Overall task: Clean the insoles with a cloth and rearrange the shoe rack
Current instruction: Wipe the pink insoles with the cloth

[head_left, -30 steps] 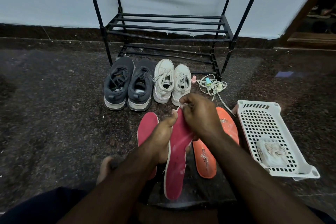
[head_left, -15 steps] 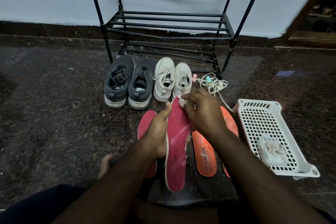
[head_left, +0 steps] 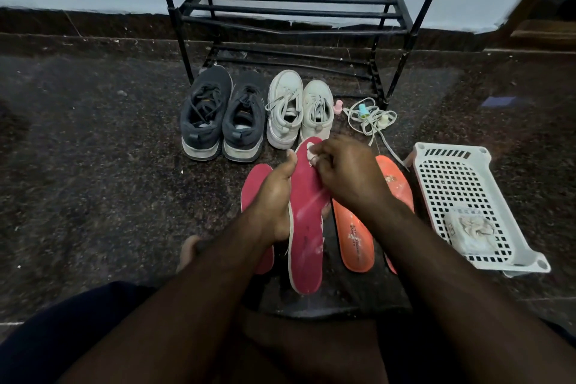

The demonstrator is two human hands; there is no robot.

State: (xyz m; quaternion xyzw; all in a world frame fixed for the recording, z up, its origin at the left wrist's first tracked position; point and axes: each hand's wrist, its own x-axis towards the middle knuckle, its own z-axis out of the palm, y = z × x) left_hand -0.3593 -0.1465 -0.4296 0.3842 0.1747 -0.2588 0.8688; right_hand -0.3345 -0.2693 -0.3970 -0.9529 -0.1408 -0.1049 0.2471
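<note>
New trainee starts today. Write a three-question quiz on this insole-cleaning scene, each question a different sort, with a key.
1. True or false: the shoes sit on the rack.
2. Which hand holds the cloth? A) left B) right
3. Fill in: the basket lies to the person's ____.

Key: 1 false, they stand on the floor. 2 B, the right hand wipes while the left hand grips the pink insole. 3 right.

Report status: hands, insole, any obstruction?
Left hand grips pink insole. Right hand presses cloth at its toe. Nothing in the way.
</note>
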